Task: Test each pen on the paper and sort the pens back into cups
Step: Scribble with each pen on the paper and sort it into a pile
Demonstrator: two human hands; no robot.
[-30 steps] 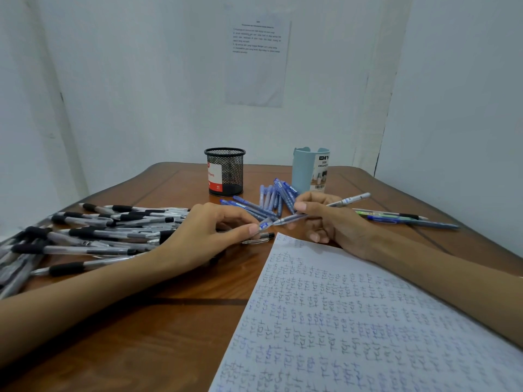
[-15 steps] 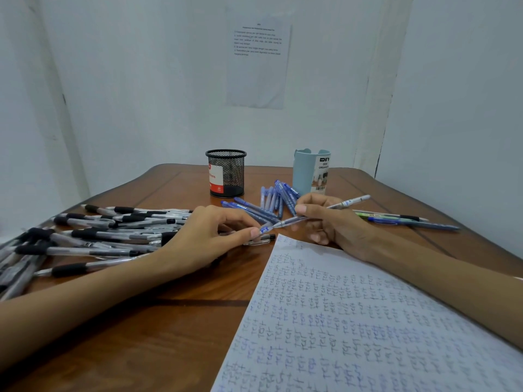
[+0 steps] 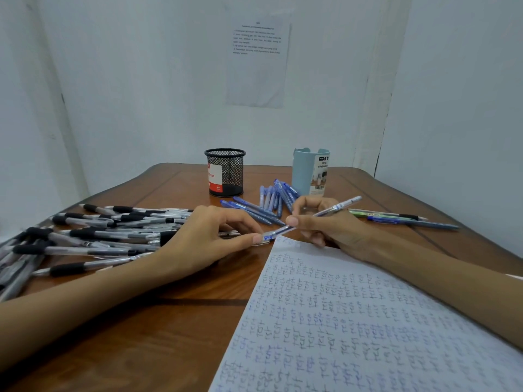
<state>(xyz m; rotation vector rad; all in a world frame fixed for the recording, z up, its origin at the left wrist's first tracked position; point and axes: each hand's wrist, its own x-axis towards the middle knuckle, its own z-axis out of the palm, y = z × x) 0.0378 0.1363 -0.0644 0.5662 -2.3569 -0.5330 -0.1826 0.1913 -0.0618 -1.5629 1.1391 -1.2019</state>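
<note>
Head view: only one camera here, looking down at both hands over a brown wooden table [image 3: 175, 329].
Right hand [image 3: 332, 226]: fingers [image 3: 293, 221] pinched around a clear-barrelled blue pen [image 3: 325, 212], its back end sticking up and out past the knuckles.
Left hand [image 3: 203, 239]: thumb and fingertips clamped on the blue cap end of that same pen, right where the two hands meet.
Paper: white sheet covered in small handwritten test scribbles [image 3: 353, 321], its top corner just under the right fingers.
Black pens: big loose pile of clear pens with black grips [image 3: 93, 236], behind and outside the left fingers.
Blue pens: small bunch of blue pens [image 3: 268, 200] just beyond both sets of fingers.
Cups: black mesh cup [image 3: 225, 172] and pale blue plastic cup [image 3: 310, 171] stand further back, well apart from the fingers.
Strays: a green pen and a dark blue pen [image 3: 396, 217] lie past the right hand.
</note>
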